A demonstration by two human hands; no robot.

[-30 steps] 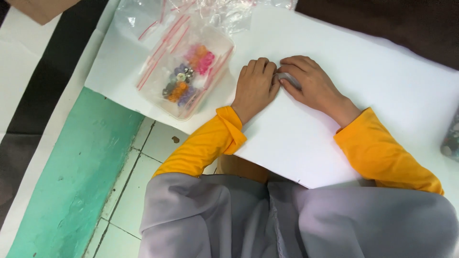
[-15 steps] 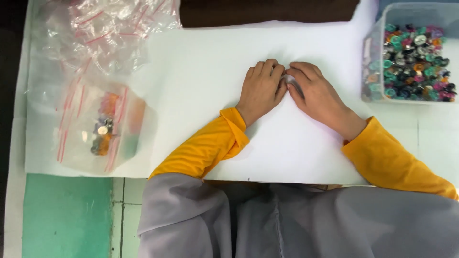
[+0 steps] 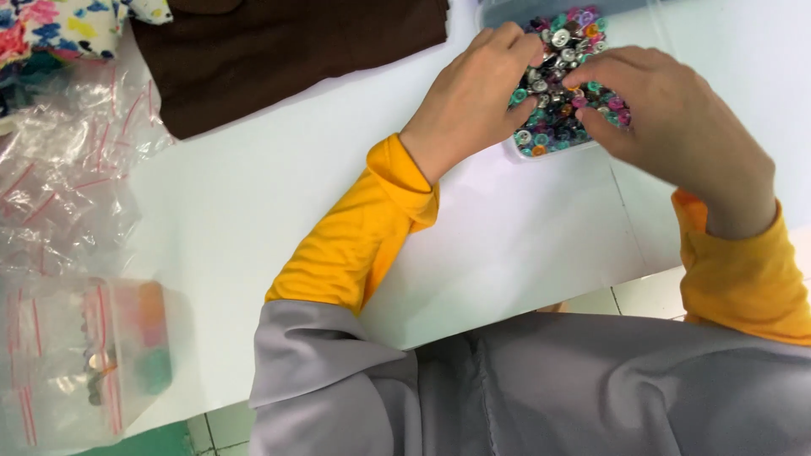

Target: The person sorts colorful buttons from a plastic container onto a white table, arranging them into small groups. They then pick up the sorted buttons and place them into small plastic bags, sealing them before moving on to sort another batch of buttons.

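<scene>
Both hands reach into a clear plastic box (image 3: 553, 154) filled with several small coloured and silver buttons (image 3: 557, 84) at the top right of the white table (image 3: 279, 219). My left hand (image 3: 473, 93) rests on the box's left side, fingertips curled among the buttons. My right hand (image 3: 667, 118) lies over the right side, fingers bent down into the pile. Whether either hand pinches a button is hidden by the fingers. Yellow sleeves cover both forearms.
A pile of clear zip bags with red strips (image 3: 59, 186) lies at the left. Below it a clear tub (image 3: 93, 355) holds a few coloured pieces. A dark brown cloth (image 3: 279, 51) lies at the back, and a flowered fabric (image 3: 59, 25) sits in the top left corner.
The hands left the middle of the white sheet and moved right into the button box. The view has swung closer and to the right.
</scene>
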